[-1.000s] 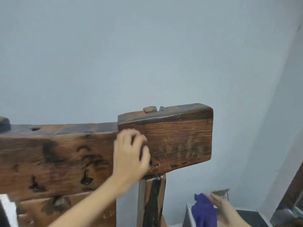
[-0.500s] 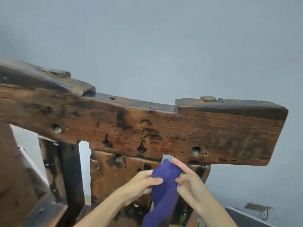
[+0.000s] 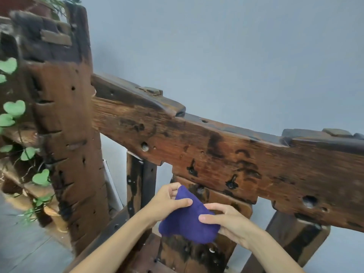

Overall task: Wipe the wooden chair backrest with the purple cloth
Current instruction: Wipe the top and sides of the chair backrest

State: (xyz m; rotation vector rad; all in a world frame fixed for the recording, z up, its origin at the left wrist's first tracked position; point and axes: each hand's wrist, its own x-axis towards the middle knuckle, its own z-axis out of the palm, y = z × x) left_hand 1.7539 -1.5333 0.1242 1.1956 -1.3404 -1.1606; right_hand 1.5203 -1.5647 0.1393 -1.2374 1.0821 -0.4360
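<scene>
The wooden chair backrest (image 3: 226, 154) is a dark, weathered rail with holes and black stains, running from the left post down to the right edge. Below its middle I hold the purple cloth (image 3: 187, 219) with both hands, in front of the central back slat. My left hand (image 3: 167, 201) pinches the cloth's upper left part. My right hand (image 3: 226, 219) grips its right side with thumb on top. The cloth is bunched and hangs clear of the top rail.
A tall wooden post (image 3: 65, 125) stands at the left with green heart-shaped vine leaves (image 3: 13, 109) beside it. A grey wall (image 3: 216, 46) fills the background. Grey floor (image 3: 23, 249) shows at lower left. A vertical support (image 3: 295, 233) sits under the rail at right.
My left hand left the rail and my right hand brought the cloth up from the lower right; now both hold it. The view has swung left, bringing the post and leaves in.
</scene>
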